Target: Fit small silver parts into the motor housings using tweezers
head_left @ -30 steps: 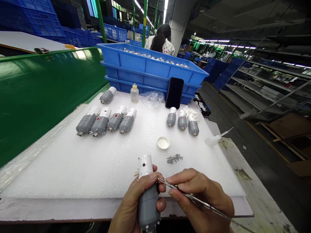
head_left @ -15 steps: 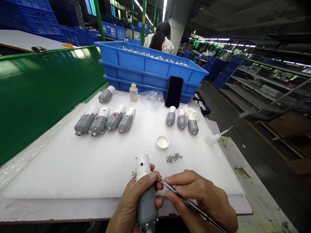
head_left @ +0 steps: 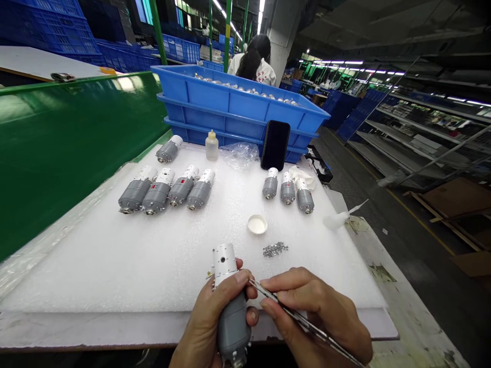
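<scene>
My left hand (head_left: 209,319) is wrapped round a grey-and-white cylindrical model (head_left: 233,327), its white end pointing away from me. In my right hand (head_left: 322,312) is a pair of tweezers (head_left: 307,323), pinched between thumb and fingers. The tips of the tweezers reach my left thumb and fingertips beside the model; whether they hold anything is too small to tell. Just beyond my right hand lies a pile of small silvery parts (head_left: 275,249). A shallow round white cap (head_left: 257,224) with whitish contents sits behind that pile.
Several similar models (head_left: 156,198) stand at the left and three more (head_left: 287,191) at the right, on white foam (head_left: 153,260). At the back are stacked blue bins (head_left: 245,110), a phone (head_left: 275,144), a squeeze bottle (head_left: 211,145) and clear plastic (head_left: 241,155). A person (head_left: 255,61) sits beyond.
Both hands keep nearly the same pose. The model's white end has tilted very slightly left, and the rear part of the tweezers has shifted a little.
</scene>
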`<state>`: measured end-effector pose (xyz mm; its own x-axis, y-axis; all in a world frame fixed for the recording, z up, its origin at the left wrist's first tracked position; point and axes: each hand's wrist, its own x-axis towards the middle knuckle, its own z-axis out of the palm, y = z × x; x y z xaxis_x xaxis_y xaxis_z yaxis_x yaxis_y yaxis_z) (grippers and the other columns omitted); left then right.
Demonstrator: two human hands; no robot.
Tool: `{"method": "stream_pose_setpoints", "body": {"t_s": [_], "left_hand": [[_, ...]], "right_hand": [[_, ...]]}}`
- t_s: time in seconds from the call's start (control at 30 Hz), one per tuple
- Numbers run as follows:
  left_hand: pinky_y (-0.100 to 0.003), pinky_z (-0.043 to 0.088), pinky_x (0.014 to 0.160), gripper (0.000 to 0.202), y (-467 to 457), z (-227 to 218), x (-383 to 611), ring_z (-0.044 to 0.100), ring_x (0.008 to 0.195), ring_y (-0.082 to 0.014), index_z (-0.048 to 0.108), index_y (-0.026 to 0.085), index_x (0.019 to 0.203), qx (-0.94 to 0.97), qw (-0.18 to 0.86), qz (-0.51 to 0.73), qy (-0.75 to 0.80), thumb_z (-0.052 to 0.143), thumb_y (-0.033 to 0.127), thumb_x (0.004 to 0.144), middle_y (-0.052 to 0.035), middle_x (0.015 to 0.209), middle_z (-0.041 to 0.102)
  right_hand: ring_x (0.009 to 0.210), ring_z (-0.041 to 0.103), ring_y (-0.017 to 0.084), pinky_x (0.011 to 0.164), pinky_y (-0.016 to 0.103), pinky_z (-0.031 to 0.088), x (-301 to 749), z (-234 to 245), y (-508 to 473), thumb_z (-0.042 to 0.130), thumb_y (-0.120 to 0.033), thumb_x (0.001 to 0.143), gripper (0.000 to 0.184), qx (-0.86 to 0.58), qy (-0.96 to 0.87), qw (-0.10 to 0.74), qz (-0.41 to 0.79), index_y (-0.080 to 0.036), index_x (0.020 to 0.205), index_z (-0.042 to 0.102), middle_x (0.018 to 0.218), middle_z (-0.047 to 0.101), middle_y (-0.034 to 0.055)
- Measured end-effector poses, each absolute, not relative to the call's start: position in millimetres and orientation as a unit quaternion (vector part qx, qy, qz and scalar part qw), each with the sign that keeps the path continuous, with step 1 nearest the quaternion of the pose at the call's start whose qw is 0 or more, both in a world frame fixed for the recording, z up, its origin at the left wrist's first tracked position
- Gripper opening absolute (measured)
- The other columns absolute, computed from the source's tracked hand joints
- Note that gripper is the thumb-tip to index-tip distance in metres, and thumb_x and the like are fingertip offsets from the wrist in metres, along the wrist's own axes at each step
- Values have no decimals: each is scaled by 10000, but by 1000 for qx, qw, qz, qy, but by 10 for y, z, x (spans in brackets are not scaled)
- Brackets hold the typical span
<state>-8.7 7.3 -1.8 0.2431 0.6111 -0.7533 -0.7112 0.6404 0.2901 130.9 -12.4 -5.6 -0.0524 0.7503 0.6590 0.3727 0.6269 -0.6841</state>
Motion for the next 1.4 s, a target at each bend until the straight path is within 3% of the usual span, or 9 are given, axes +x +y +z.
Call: {"method": "stream_pose_setpoints", "body": {"t_s": [0.23, 0.4, 0.57, 0.73, 0.9, 1.1, 1.4], "left_hand": [[-193, 534, 526, 278, 59, -33, -102, 596, 540, -107, 736, 204, 958, 6, 782, 428, 453, 873, 277, 727, 1, 718, 699], [-231, 527, 546, 341, 107, -80, -135, 588, 517, -111, 743, 172, 947, 120, 777, 426, 448, 810, 459, 775, -33, 776, 722], [-213, 461, 505, 389, 139, -116, -191, 602, 516, -120, 686, 183, 911, 223, 727, 422, 493, 751, 554, 814, -19, 733, 714], [-251, 516, 565, 422, 140, -138, -216, 626, 581, -148, 676, 181, 959, 224, 702, 440, 514, 779, 551, 785, -17, 762, 713], [-216, 468, 512, 372, 148, -114, -208, 581, 509, -113, 657, 172, 917, 201, 714, 455, 493, 772, 504, 794, 11, 682, 682], [-220, 451, 501, 387, 108, -46, -206, 574, 534, -121, 648, 185, 906, 235, 699, 424, 525, 767, 536, 794, -9, 728, 699], [-256, 459, 556, 384, 94, -88, -255, 589, 623, -163, 675, 220, 901, 294, 669, 423, 536, 738, 589, 814, -10, 719, 706]], "right_hand": [[789, 776, 122, 714, 176, 623, 1296, -63, -134, 700, 18, 844, 246, -432, -658, 586, 193, -218, 891, 650, 838, 792, -10], [480, 560, 28, 434, 135, 454, 1421, -128, -31, 744, -221, 907, 163, -469, -466, 619, 425, -218, 792, 629, 834, 735, -21], [443, 431, 21, 397, 151, 328, 1519, -149, 150, 807, -335, 858, 279, -467, -394, 597, 520, -193, 725, 607, 665, 586, -55], [426, 393, 41, 394, 184, 291, 1522, -123, 237, 792, -355, 862, 302, -480, -427, 570, 512, -199, 707, 586, 575, 511, -71], [454, 423, 67, 427, 228, 324, 1546, -52, 282, 756, -401, 870, 299, -528, -487, 554, 422, -211, 718, 581, 632, 556, -52], [531, 423, 107, 499, 261, 304, 1572, 25, 647, 766, -245, 793, 246, -617, -567, 461, 291, -203, 641, 577, 566, 524, -47], [528, 433, 129, 534, 285, 314, 1495, -45, 903, 672, -222, 797, 249, -638, -628, 367, 254, -234, 632, 487, 538, 489, -61]]}}
